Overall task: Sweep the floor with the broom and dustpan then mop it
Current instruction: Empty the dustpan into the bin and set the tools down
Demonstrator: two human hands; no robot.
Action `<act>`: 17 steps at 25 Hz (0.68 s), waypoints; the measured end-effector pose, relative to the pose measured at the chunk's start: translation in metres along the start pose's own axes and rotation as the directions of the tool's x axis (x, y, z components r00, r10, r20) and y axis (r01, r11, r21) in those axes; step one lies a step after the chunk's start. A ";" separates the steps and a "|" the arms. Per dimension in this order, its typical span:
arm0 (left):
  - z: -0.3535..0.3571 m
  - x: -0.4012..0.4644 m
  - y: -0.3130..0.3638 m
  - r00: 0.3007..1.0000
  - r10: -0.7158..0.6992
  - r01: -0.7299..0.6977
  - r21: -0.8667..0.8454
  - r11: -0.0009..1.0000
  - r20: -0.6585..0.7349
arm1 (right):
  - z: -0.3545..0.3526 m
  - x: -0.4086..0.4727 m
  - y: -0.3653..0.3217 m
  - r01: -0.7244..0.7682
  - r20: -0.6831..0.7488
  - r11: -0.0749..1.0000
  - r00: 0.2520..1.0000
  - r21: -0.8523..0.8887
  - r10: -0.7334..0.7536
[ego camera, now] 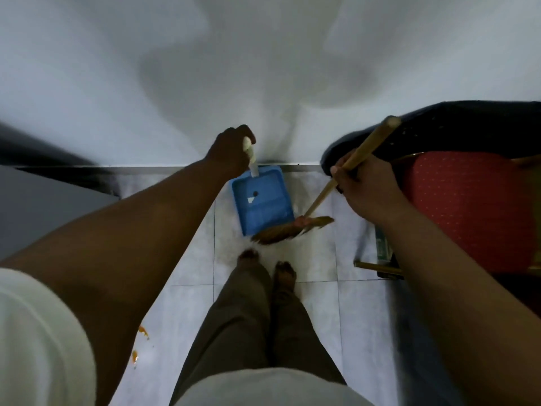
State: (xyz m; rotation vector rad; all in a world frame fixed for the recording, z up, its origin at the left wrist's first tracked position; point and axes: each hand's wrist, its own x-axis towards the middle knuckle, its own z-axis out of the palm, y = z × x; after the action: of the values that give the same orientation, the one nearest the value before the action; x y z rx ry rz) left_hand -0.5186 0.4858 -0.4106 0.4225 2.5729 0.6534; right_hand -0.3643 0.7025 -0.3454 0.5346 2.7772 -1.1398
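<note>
Two hands: blue plastic dustpan (262, 202), wooden-handled bristly broom (292, 228).

Under the left hand (231, 153) lay a blue dustpan (262, 200) with a white handle; beside the right hand (366, 186), a red chair seat (468, 212) with pale dots.

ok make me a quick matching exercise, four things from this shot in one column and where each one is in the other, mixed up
Things:
1. dustpan
2. broom
3. red chair
4. orange bits

Places:
A. on the floor tiles at lower left
B. handle held by the left hand
C. at the right edge
D. stick held by the right hand

Pairs: 1-B, 2-D, 3-C, 4-A
</note>
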 end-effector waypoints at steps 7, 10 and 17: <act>-0.001 0.095 0.026 0.991 0.069 -0.080 0.089 0.993 0.118 | 0.028 0.096 0.009 -0.080 0.013 0.993 0.997 -0.090 0.082; -0.003 0.118 0.037 0.989 0.057 -0.065 0.055 0.996 0.133 | 0.029 0.128 0.000 -0.098 -0.006 0.989 0.995 -0.108 0.098; 0.008 0.136 0.028 1.000 -0.020 0.020 0.044 0.999 0.009 | 0.077 0.199 0.012 -0.145 0.096 0.971 0.982 -0.192 0.166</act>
State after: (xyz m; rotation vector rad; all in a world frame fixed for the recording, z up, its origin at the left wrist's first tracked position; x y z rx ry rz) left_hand -0.6253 0.5655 -0.4495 0.4123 2.5830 0.5881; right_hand -0.5497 0.7135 -0.4511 0.6350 2.6550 -0.8430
